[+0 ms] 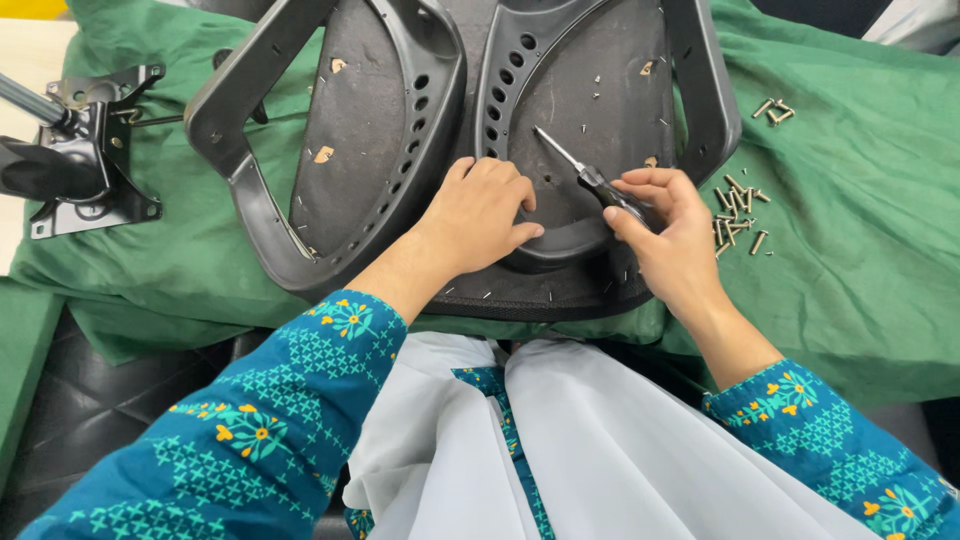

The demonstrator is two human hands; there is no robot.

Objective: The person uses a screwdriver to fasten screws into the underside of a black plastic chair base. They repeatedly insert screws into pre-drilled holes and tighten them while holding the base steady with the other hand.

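Right hand (pixel 668 232) gripping screwdriver (pixel 590 178), loose screws (pixel 737 205) beside, chair seat (pixel 560 130)

Bright, even light; sharp, soft shadows

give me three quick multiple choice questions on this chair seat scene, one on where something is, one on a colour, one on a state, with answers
1. Where does the loose pile of screws lie?
A. on the green cloth, to the right of the right hand
B. on the person's lap
C. on the metal bracket at the left

2. What colour is the cloth under the chair seat?
A. red
B. green
C. white

3. What is the right hand doing?
A. resting empty and flat on the cloth
B. gripping a screwdriver whose tip points at the seat underside
C. holding a hammer

Answers:
1 A, the screws lie scattered on the cloth beside that hand.
2 B, green fabric shows all round the seat.
3 B, the fingers close round the handle, while the left hand rests on the seat's black plastic frame.
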